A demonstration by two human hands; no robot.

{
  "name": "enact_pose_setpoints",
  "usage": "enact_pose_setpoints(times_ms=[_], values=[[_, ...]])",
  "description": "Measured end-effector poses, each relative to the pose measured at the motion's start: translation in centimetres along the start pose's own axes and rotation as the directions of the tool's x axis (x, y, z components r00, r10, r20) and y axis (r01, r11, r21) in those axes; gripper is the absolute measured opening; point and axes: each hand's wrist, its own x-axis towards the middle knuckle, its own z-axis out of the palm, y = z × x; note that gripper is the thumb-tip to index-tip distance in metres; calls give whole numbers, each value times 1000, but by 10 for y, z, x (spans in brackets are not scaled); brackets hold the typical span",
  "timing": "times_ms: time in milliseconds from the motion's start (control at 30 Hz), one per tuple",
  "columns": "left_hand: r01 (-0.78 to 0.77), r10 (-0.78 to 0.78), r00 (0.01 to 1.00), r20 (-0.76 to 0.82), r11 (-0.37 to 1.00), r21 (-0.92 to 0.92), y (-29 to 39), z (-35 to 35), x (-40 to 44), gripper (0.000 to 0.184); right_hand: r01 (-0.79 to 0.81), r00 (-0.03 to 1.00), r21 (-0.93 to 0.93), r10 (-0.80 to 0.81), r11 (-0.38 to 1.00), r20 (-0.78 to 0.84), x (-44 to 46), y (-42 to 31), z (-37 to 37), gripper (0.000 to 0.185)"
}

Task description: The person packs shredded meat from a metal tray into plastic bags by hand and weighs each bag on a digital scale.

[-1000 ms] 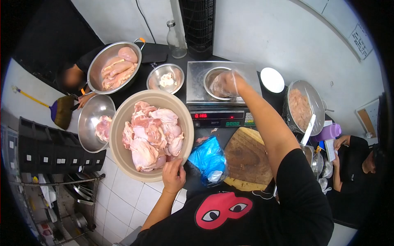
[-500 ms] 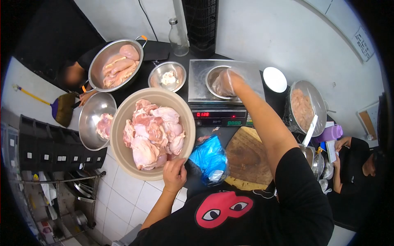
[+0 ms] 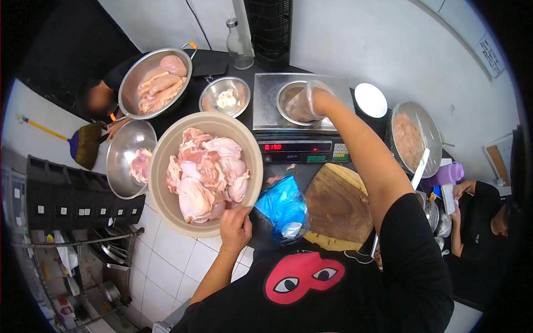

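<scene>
My left hand (image 3: 236, 227) is closed on the near rim of a large beige tub (image 3: 158, 191) that holds raw chicken pieces (image 3: 205, 172). In a clear plastic glove, my right hand (image 3: 308, 104) reaches into a small steel bowl (image 3: 284, 94); its fingertips and anything between them are hidden. That bowl stands on the steel plate of a scale (image 3: 264, 105), whose red display reads about 0.190. Between the scale and my body lie a blue plastic bag (image 3: 284, 205) and a stained wooden board (image 3: 338, 205).
Steel bowls with chicken stand at the left (image 3: 125, 166) and back left (image 3: 125, 91). A small bowl (image 3: 225, 83), glass bottle (image 3: 239, 47), white lid (image 3: 370, 101) and covered pan (image 3: 416, 111) surround the scale. People are at far left and right.
The display went from 0.186 through about 0.138 to about 0.190. My right hand shifted slightly within the small bowl. The whole view tilted a little; my left hand stayed at the tub's rim.
</scene>
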Motion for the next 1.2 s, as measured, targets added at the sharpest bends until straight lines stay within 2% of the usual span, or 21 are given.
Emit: enact_pose_setpoints(times_ms=[33,133,233,333,433,567,767,1000,1200], values=[[1,-1,1000,5,1000,1,1,-1,1,27,41,998,-6,-41,999,-38,-3,2,0,34],[13,-13,1000,24,1000,-6,4,-3,1,27,61,997,-126,-56,990,44,-22,-8,-22,32],[2,-2,1000,24,1000,-1,4,-3,1,27,178,984,45,-178,983,9,-16,-6,-19,27],[-22,22,1000,-11,1000,9,0,1,-1,26,98,987,-42,-103,994,-120,-55,-19,-43,21],[-25,25,1000,-1,1000,5,0,0,-1,26,103,982,411,-27,906,-187,-91,-18,-46,18],[-8,8,1000,17,1000,-5,3,-2,-1,23,129,904,457,85,880,-420,-177,-14,-38,15],[-67,67,997,-31,998,7,-1,2,-3,25,-13,888,604,287,797,-360,-313,-5,5,14],[-89,89,996,-17,996,-4,0,2,-5,25,-240,800,776,572,583,-182,-401,6,56,19],[-121,122,992,-22,992,20,2,0,-6,24,-231,752,786,618,573,-230,-442,37,92,20]])
